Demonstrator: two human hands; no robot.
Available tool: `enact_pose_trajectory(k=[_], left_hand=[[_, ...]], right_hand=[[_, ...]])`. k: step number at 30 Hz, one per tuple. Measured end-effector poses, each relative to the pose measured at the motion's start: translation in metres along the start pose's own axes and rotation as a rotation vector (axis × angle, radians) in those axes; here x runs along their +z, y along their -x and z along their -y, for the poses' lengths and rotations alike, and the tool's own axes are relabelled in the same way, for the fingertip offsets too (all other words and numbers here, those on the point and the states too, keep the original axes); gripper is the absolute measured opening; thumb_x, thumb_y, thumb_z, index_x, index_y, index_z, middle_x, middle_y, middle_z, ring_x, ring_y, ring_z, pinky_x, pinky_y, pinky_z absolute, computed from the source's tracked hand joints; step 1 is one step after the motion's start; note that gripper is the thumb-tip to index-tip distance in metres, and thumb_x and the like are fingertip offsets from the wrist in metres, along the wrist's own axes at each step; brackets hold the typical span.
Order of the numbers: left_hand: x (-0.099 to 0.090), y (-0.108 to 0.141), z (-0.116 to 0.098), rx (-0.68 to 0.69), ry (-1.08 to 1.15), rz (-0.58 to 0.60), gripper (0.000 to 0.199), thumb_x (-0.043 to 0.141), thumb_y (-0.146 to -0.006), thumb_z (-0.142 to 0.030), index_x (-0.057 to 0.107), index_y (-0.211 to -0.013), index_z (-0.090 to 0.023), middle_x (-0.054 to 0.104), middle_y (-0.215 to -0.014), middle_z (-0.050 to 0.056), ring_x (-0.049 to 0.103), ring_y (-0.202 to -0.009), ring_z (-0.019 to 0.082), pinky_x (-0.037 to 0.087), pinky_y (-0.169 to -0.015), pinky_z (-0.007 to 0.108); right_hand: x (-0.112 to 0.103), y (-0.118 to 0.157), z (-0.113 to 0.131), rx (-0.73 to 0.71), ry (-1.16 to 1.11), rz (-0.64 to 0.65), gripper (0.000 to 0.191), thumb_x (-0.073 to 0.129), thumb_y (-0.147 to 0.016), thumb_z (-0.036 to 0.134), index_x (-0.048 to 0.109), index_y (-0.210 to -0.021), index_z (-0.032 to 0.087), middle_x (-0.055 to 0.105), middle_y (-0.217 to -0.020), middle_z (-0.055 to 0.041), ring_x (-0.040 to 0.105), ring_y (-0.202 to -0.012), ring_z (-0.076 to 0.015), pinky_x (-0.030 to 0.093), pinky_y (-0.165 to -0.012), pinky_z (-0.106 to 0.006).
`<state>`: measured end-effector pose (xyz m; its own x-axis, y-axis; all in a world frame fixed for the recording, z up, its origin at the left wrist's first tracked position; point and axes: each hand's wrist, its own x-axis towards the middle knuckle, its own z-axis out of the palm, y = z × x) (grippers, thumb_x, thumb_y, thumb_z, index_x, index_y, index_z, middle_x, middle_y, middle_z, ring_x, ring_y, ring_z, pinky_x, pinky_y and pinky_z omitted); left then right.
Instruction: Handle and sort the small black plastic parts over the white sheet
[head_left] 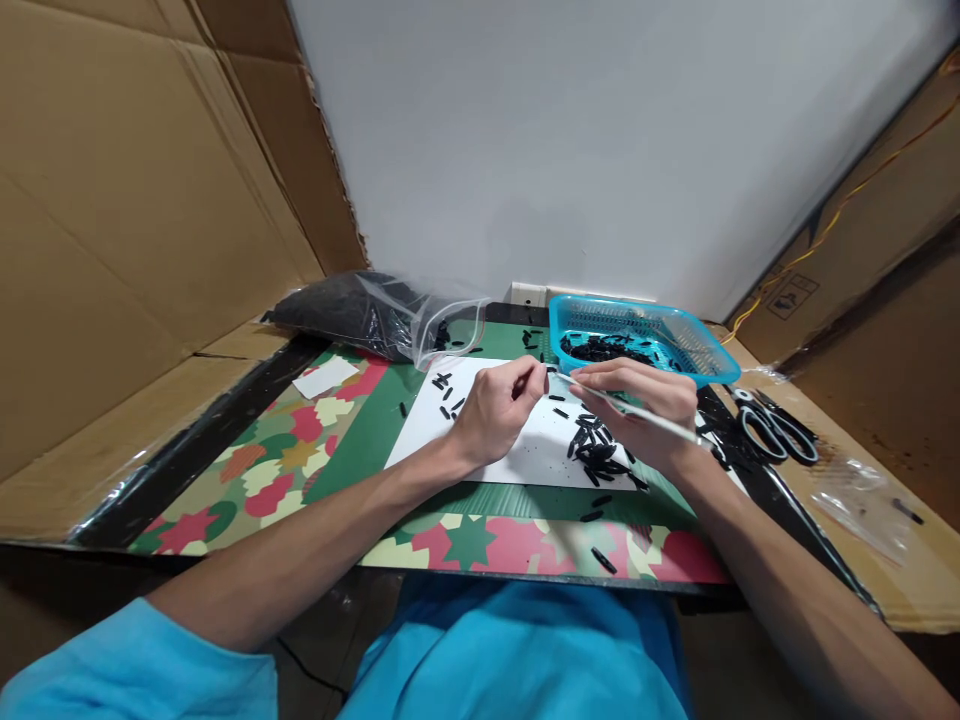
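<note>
My left hand (501, 408) is closed above the white sheet (525, 467), its fingertips pinched round something too small to name. Close to it on the right, my right hand (643, 405) grips a thin whitish tool (637, 410), whose tip points at the left fingertips. A small dark piece shows between the two hands. Below my right hand a pile of small black pieces (598, 450) lies on the sheet, and several more are scattered near its left and upper parts.
A blue basket (720, 372) with black pieces stands behind my right hand. At the back left lies a clear bag of dark contents (352, 312). Scissors (772, 430) and a small plastic bag (862, 505) are at the right. Cardboard walls (135, 150) rise on both sides.
</note>
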<state>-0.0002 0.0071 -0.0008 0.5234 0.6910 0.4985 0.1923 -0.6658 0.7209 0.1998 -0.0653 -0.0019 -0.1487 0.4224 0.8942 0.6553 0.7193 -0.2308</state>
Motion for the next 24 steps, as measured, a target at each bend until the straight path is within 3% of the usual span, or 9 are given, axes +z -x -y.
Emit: enact_pose_trajectory(k=[9,15,20,24], left_hand=[[-0.001,0.001,0.004,0.069,-0.034,0.016,0.037,0.044,-0.109,-0.041,0.051,-0.078,-0.021,0.043,-0.063,-0.006,0.039,-0.056,0.011,0.033,-0.060,0.026],[-0.001,0.000,0.003,0.024,-0.015,-0.007,0.043,0.045,-0.109,-0.044,0.043,-0.072,-0.022,0.038,-0.061,-0.006,0.036,-0.056,0.011,0.029,-0.059,0.028],[0.000,-0.001,0.004,-0.020,0.003,-0.007,0.046,0.046,-0.108,-0.047,0.043,-0.069,-0.021,0.043,-0.060,-0.004,0.039,-0.058,0.012,0.030,-0.060,0.029],[0.001,-0.001,0.004,-0.018,0.007,0.009,0.045,0.045,-0.109,-0.046,0.048,-0.072,-0.021,0.044,-0.061,-0.004,0.040,-0.058,0.012,0.030,-0.060,0.029]], right_hand=[[-0.001,-0.002,0.007,-0.089,0.129,0.135,0.012,0.067,-0.101,0.013,0.066,-0.093,0.022,0.083,-0.122,-0.0113,0.084,-0.092,-0.0212,0.068,-0.073,-0.031],[0.006,-0.001,0.004,-0.018,0.093,0.259,0.011,0.051,-0.111,0.019,0.061,-0.115,0.023,0.081,-0.126,-0.0107,0.083,-0.096,-0.0190,0.067,-0.077,-0.030],[0.009,0.002,0.000,-0.095,0.172,0.302,0.015,0.048,-0.111,0.017,0.059,-0.102,0.023,0.076,-0.137,-0.0138,0.082,-0.103,-0.0211,0.067,-0.076,-0.031],[0.013,0.004,-0.001,-0.132,0.232,0.293,0.019,0.047,-0.110,0.012,0.060,-0.099,0.022,0.076,-0.137,-0.0161,0.080,-0.112,-0.0224,0.068,-0.089,-0.034]])
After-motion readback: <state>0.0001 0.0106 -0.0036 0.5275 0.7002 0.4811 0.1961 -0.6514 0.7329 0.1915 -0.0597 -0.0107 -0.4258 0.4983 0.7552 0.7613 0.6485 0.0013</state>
